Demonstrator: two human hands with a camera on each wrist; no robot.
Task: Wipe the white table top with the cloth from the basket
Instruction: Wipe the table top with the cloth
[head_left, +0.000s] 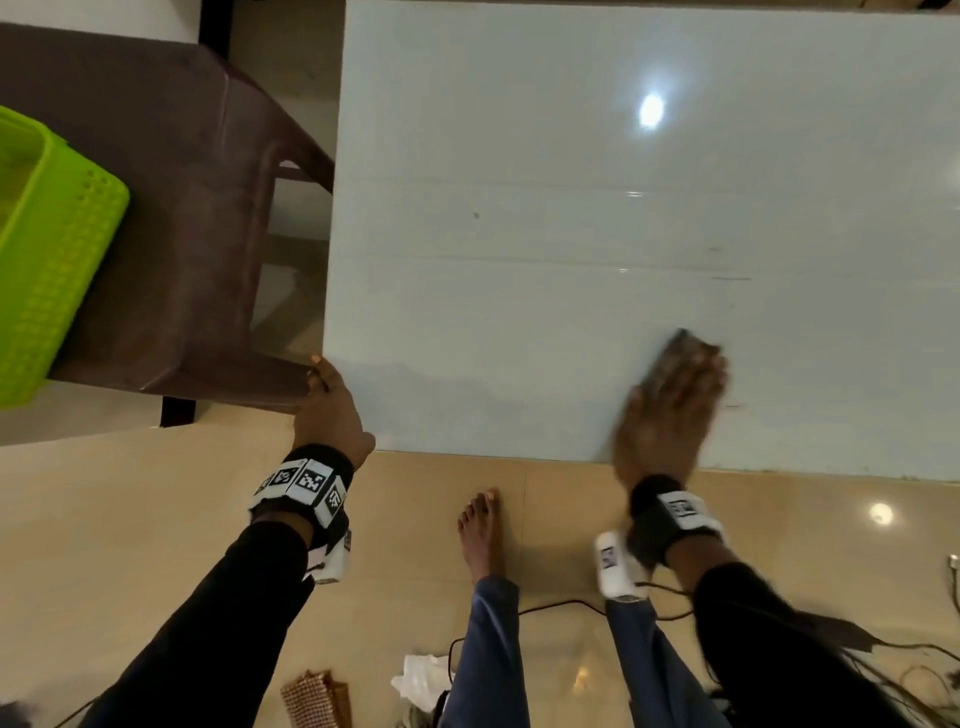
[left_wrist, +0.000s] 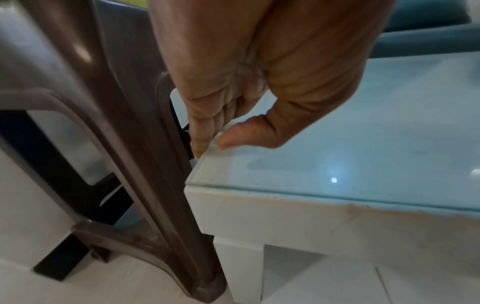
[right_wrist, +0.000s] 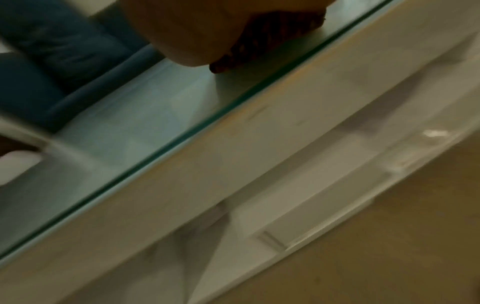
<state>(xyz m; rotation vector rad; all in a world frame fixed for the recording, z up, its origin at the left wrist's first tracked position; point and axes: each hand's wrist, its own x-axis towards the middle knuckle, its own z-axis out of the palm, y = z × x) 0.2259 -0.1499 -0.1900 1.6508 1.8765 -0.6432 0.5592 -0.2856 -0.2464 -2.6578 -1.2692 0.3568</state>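
Observation:
The white glass-covered table top (head_left: 519, 208) fills the upper right of the head view. A dark cloth (head_left: 678, 345) lies near the table's front edge. My right hand (head_left: 675, 395) presses flat on it with straight fingers, blurred by motion. In the right wrist view the cloth (right_wrist: 259, 41) shows as a dark patch under my palm (right_wrist: 207, 30) on the glass (right_wrist: 130, 123). My left hand (head_left: 327, 405) holds the table's near-left corner. There the thumb (left_wrist: 228, 142) lies on the glass (left_wrist: 337, 144) and the fingers (left_wrist: 200, 144) run down the side.
A green basket (head_left: 47, 260) stands on a brown plastic stool (head_left: 182, 208) close against the table's left side. Cables (head_left: 561, 605), a white bag (head_left: 421, 680) and a woven item (head_left: 317, 696) lie on the tiled floor by my bare foot (head_left: 480, 530). Blue upholstery (right_wrist: 52, 51) lies beyond the table.

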